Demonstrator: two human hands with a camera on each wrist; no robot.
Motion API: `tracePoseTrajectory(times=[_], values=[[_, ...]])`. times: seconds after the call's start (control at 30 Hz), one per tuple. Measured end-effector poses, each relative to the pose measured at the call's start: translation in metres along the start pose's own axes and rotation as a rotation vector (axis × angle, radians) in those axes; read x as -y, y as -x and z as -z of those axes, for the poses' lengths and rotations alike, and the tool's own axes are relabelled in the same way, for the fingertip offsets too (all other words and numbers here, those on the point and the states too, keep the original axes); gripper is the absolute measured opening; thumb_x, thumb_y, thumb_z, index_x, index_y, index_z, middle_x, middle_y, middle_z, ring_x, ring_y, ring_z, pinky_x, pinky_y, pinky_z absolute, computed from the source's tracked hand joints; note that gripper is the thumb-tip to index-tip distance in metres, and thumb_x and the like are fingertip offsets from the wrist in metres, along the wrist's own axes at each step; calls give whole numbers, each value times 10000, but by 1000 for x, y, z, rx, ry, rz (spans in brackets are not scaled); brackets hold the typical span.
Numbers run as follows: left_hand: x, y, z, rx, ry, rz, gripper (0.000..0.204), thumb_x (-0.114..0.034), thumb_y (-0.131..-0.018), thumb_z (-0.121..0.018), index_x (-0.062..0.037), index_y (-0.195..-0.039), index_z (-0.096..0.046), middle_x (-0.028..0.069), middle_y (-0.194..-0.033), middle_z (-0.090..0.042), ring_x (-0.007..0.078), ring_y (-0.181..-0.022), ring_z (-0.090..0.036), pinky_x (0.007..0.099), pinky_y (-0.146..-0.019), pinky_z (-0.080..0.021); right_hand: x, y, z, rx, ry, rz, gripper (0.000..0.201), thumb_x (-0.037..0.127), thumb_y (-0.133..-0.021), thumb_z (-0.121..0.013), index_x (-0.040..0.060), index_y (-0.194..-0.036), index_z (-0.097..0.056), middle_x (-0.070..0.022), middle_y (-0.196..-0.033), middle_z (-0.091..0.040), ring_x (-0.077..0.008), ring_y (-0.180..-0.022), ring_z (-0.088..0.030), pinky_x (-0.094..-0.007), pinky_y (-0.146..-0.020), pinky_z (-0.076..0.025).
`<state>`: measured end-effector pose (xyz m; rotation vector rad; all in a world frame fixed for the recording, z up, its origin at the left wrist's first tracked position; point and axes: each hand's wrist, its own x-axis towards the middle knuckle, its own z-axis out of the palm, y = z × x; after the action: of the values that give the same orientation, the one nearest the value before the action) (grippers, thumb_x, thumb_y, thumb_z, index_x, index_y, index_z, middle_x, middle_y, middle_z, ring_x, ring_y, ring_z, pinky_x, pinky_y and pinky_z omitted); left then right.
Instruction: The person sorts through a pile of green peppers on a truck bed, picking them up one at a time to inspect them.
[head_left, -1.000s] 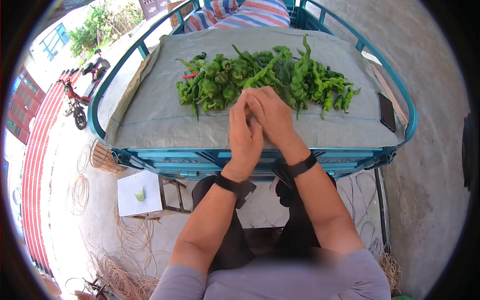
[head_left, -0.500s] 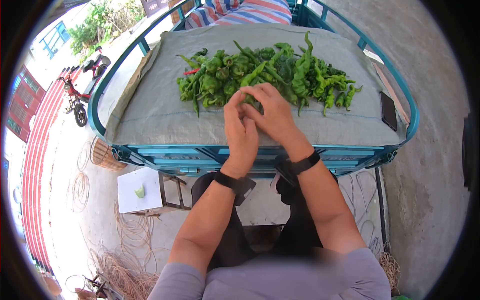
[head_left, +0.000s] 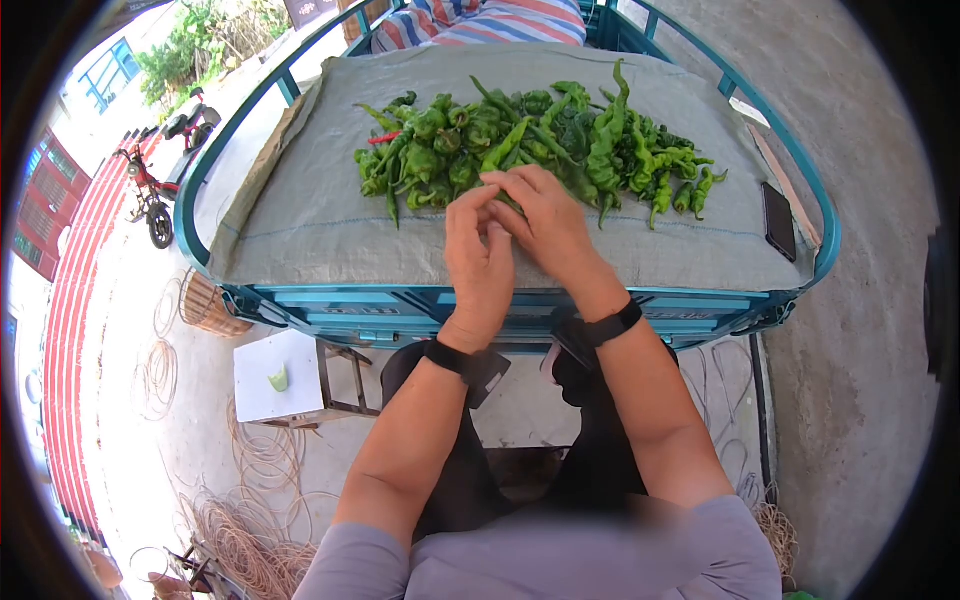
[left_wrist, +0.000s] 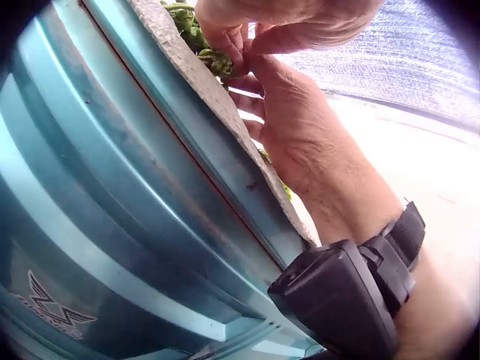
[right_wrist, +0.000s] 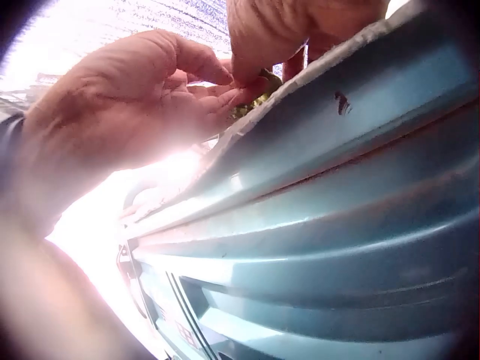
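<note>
A heap of green peppers (head_left: 430, 150), some long and wrinkled, lies on a grey woven sheet (head_left: 320, 245). My two hands meet at the heap's near edge. Between their fingertips a small green pepper (right_wrist: 267, 81) shows, mostly covered by the fingers. The right hand (head_left: 550, 225) bends over it from the right, thumb and forefinger pinching. From the left, my left hand (head_left: 478, 260) holds it with the thumb raised close to the fingers. In the left wrist view, a crumpled pepper (left_wrist: 217, 63) shows right below the fingertips. Each wrist wears a black strap.
The sheet covers the back of a teal cart with a side rail (head_left: 790, 135). A phone (head_left: 778, 222) lies at the sheet's right edge. One red pepper (head_left: 384, 138) is at the heap's left. Below stand a white-topped stool (head_left: 295, 350) and a wicker basket (head_left: 212, 305).
Both hands have shifted slightly left, and the fingers have changed their hold, with the right forefinger now stretched further over the left fingertips. The heap looks the same.
</note>
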<state>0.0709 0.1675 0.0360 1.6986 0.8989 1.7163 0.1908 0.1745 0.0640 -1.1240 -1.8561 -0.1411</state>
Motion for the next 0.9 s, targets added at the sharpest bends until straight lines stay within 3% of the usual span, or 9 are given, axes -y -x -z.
tracePoseTrajectory(times=[0.4, 0.6, 0.9], values=[[-8, -1, 5, 72, -70, -84, 469, 141, -795, -518, -35, -1230, -531, 148, -1196, -511, 267, -1010, -567, 324, -801, -512, 0, 0, -7, -49, 43, -17, 245, 187, -856, -654, 125, -1093, -660, -68, -963, -598, -276, -931, -587, -386, -776, -494], [-10, -2, 6, 85, -65, -10, 471, 137, -806, -522, -20, -1250, -506, 163, -1201, -501, 279, -1000, -573, 330, -805, -515, 1, 0, -11, -70, 27, -35, 241, 170, -855, -650, 122, -1091, -662, -62, -969, -603, -274, -936, -583, -388, -780, -494], [-8, -2, 7, 110, -72, -47, 481, 143, -806, -522, -14, -1259, -484, 173, -1220, -480, 290, -985, -570, 335, -806, -517, 2, 1, -12, -81, 33, -36, 251, 145, -849, -647, 122, -1099, -657, -58, -990, -601, -278, -934, -578, -390, -777, -503]])
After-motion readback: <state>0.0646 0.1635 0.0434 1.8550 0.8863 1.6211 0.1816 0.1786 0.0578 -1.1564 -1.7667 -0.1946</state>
